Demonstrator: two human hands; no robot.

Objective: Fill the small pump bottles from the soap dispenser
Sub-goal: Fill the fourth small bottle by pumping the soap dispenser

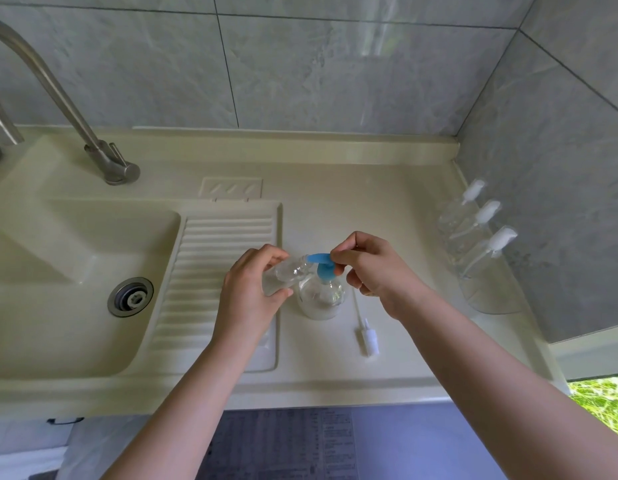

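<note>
Nearest the camera, a grey printed floor mat (283, 445) carries writing too blurred to read. The left hand (252, 289) grips a small clear plastic bottle (286, 273), tilted under the blue pump spout of the clear soap dispenser (322, 296). The right hand (373, 265) pinches that spout. A loose white pump (368, 336) lies beside it on the cream countertop (335, 174); three capped clear pump bottles (473, 237) stand by the grey tiled wall (335, 64).

We see bare counter (369, 188) toward twelve o'clock; three pump bottles (473, 233) block two o'clock; faucet (103, 157) blocks ten.
</note>
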